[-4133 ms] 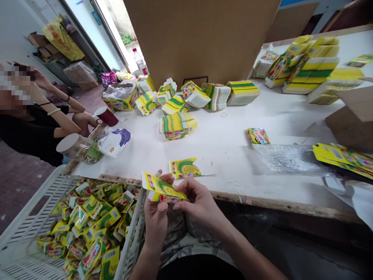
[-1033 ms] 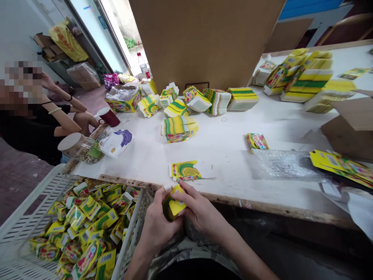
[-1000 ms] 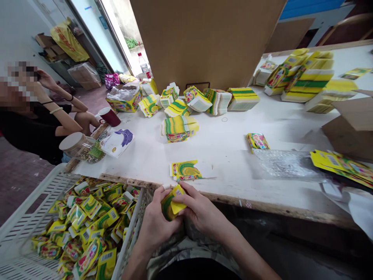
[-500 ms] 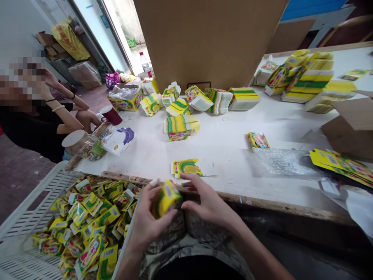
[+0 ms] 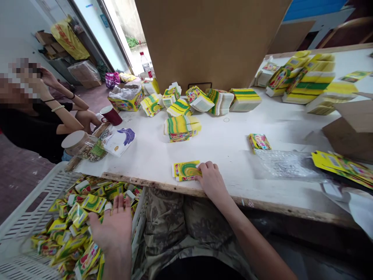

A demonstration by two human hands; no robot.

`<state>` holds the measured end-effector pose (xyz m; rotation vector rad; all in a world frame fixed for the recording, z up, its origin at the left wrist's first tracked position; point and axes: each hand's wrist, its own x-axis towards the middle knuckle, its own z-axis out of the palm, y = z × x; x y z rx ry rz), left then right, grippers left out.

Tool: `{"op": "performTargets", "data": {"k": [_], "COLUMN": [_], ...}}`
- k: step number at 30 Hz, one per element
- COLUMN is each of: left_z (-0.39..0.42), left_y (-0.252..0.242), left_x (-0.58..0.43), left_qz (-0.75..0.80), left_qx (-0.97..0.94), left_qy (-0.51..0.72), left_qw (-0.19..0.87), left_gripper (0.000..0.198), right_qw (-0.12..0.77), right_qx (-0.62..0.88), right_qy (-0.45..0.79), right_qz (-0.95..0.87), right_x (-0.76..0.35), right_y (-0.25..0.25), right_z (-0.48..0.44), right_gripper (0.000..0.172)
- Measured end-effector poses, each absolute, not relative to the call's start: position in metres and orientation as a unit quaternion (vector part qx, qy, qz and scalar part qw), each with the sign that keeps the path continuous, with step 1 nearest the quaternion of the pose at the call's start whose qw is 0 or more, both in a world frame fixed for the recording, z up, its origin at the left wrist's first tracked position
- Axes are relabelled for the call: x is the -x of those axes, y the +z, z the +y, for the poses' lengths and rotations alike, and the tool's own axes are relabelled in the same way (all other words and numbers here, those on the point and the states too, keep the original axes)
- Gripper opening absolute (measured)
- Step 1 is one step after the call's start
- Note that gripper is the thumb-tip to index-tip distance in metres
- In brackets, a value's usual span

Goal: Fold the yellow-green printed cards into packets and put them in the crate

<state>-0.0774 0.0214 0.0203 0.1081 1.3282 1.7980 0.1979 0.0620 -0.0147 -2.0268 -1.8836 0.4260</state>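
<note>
My left hand (image 5: 115, 225) is open, palm up with fingers spread, over a white plastic basket (image 5: 32, 202) filled with small yellow-green boxes (image 5: 94, 204). One fingertip has a white wrapping. My right hand (image 5: 212, 182) rests on the white table (image 5: 151, 155), its fingers closed on the right end of a flat yellow carton (image 5: 186, 170) near the front edge. Beyond that carton stands a stack of flat cartons (image 5: 180, 127).
More carton stacks (image 5: 244, 100) line a brown cardboard sheet (image 5: 201, 42). A jar (image 5: 84, 146), a dark red mug (image 5: 110, 115) and bubble wrap (image 5: 287, 163) lie on the table. A person (image 5: 35, 128) sits at the left.
My left hand has moved left over the basket and opened; the yellow box it held has left it. My right hand has moved forward onto the flat carton.
</note>
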Motion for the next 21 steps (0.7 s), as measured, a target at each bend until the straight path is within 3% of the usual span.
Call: {"op": "performTargets", "data": {"k": [13, 18, 21], "left_z": [0.019, 0.010, 0.004], "left_y": [0.013, 0.008, 0.010], "left_x": [0.027, 0.005, -0.016], "left_qz": [0.509, 0.495, 0.422], "left_qx": [-0.069, -0.122, -0.256], "left_qy": [0.665, 0.642, 0.637], "left_qw": [0.542, 0.573, 0.592], "left_gripper": [0.020, 0.029, 0.051], "right_qw": [0.198, 0.279, 0.335], "right_qx": [0.736, 0.725, 0.685], "right_qy": [0.160, 0.198, 0.245], "right_qz": [-0.627, -0.598, -0.599], "right_x": [-0.195, -0.205, -0.202], "right_y": [-0.012, 0.001, 0.023], "right_z": [0.062, 0.053, 0.036], "right_gripper": [0.020, 0.017, 0.015]}}
